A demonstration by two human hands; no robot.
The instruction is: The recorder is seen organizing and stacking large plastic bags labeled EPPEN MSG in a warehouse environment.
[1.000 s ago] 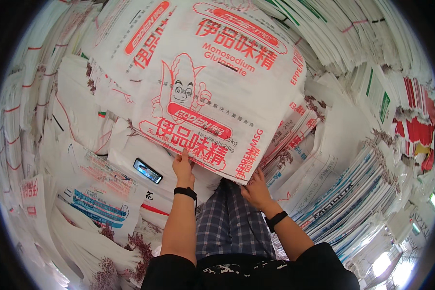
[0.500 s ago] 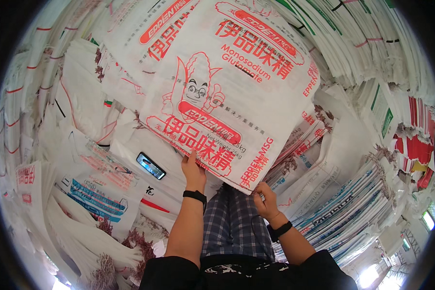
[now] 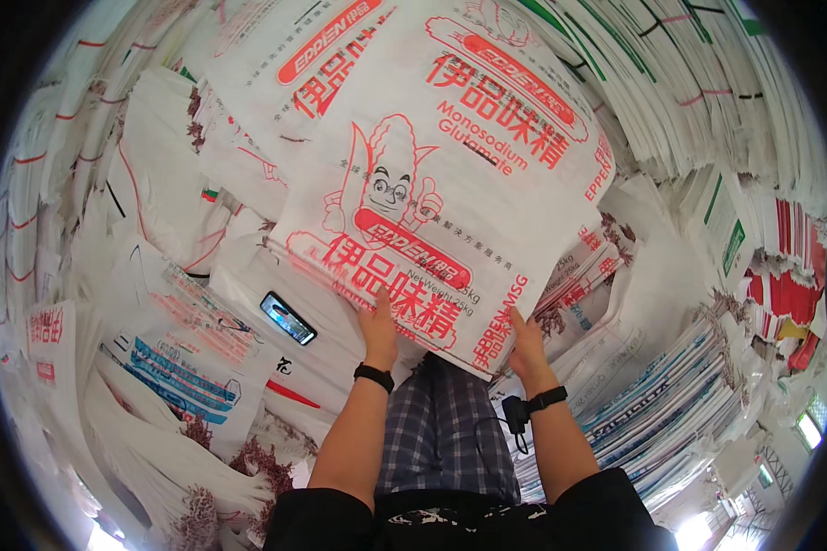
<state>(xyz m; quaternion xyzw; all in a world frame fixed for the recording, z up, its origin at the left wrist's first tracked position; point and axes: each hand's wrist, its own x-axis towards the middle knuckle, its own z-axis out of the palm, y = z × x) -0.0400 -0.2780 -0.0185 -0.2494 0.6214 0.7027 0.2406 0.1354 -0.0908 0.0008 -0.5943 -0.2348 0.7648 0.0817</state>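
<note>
A large flat white woven sack (image 3: 533,207) with red printing and a cartoon corn cob fills the middle, its lower edge toward me. It may be the top one of a thin stack; the layers at the lower edge are hard to tell apart. My left hand (image 3: 378,336) grips that lower edge, thumb on the printed face and the other fingers hidden beneath. Near the lower right corner, my right hand (image 3: 526,349) is closed on the side edge, thumb on top. Both wrists wear black bands.
A similar red-printed sack (image 3: 289,69) lies behind at the upper left. On white sacks to the left rests a lit phone (image 3: 288,318). Bundles of folded sacks (image 3: 662,399) are stacked at the right, with more piled (image 3: 680,83) at the upper right. Plaid-trousered legs (image 3: 446,432) are below.
My right hand has gone from a pinch at the sack's lower corner to a grip a little up its right edge, wrist turned. Sack and left hand have shifted slightly right and down.
</note>
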